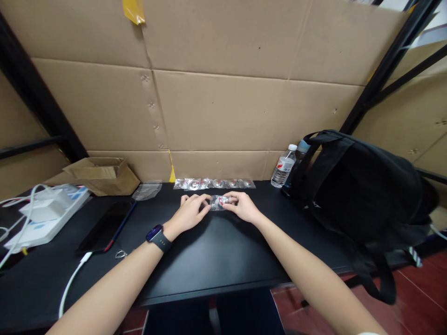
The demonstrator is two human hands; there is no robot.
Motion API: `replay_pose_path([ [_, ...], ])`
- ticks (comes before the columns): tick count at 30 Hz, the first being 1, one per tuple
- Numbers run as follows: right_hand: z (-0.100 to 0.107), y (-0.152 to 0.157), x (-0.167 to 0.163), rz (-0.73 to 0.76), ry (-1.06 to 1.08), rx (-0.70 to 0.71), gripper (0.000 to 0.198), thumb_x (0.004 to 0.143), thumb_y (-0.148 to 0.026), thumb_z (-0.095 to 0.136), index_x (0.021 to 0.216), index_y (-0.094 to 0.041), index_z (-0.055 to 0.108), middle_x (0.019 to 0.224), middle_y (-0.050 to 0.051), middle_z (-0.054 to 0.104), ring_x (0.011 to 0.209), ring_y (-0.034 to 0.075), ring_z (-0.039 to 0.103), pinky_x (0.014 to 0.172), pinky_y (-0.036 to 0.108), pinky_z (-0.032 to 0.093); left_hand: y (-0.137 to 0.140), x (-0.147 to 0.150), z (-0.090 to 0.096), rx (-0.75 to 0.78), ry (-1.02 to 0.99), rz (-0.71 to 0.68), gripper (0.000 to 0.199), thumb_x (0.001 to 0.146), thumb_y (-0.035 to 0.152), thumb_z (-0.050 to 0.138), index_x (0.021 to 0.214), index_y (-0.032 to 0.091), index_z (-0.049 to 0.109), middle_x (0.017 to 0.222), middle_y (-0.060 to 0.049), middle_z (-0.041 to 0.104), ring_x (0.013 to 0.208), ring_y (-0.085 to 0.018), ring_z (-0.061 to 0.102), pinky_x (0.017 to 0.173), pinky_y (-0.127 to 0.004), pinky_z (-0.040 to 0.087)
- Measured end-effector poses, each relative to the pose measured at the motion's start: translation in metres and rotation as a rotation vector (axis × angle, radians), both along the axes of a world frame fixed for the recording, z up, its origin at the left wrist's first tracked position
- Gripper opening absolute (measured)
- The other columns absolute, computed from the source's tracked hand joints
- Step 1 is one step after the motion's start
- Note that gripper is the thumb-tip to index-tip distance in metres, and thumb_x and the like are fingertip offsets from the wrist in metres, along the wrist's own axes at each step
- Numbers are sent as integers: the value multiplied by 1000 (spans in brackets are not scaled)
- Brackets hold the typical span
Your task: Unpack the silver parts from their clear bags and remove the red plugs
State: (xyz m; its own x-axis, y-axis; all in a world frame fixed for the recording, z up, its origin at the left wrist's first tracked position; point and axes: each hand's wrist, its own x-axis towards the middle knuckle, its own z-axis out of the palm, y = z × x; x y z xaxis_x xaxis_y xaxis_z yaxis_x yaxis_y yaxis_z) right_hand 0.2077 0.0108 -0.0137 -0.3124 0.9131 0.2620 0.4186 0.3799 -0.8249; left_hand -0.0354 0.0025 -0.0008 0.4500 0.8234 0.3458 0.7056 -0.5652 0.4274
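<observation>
Between my two hands, just above or on the black tabletop, is a small clear plastic packet (217,203) with a silvery item and a red mark in it. The fingertips of my left hand (190,210) pinch its left end. My right hand (243,206) grips the right end between thumb and fingers. What exactly the packet contains is too small to tell. Right behind it, a row of similar clear packets (218,184) with round silvery items lies along the cardboard wall. A dark watch (159,236) is on my left wrist.
Left are an open cardboard box (101,177), a flat clear bag (147,190), a dark tablet (106,226) with a white cable, a metal ring (120,254) and a white power strip (49,216). Right stand a water bottle (283,167) and a black backpack (363,186).
</observation>
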Motion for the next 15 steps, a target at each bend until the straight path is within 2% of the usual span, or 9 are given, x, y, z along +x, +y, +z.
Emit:
replay_pose_path([
  [3,4,18,2,-74,22,-20,34,78,-30,75,109,-17,69,73,0,71,66,15,64,67,25,47,6,-15,1,102,64,-46,26,96,35,53,120,29,62,107,-2,74,108,-25,60,92,-40,30],
  [6,14,47,-3,-145,-49,-40,34,77,-24,74,110,-16,68,67,-1,68,61,14,61,62,23,45,13,-30,3,160,111,-20,21,94,31,55,112,28,66,113,-4,72,111,-26,58,92,-40,31],
  [10,28,89,-26,-194,-258,-82,29,82,-22,71,110,-17,69,78,1,72,65,12,63,61,20,45,21,-44,5,140,127,27,20,95,30,52,103,27,70,108,-5,74,108,-27,59,92,-42,33],
  [15,34,124,-57,-286,-398,-57,23,78,-14,72,101,-17,71,90,7,74,84,17,68,76,24,49,32,-58,2,90,115,100,23,94,30,50,102,27,71,108,-5,74,110,-27,59,94,-43,35],
])
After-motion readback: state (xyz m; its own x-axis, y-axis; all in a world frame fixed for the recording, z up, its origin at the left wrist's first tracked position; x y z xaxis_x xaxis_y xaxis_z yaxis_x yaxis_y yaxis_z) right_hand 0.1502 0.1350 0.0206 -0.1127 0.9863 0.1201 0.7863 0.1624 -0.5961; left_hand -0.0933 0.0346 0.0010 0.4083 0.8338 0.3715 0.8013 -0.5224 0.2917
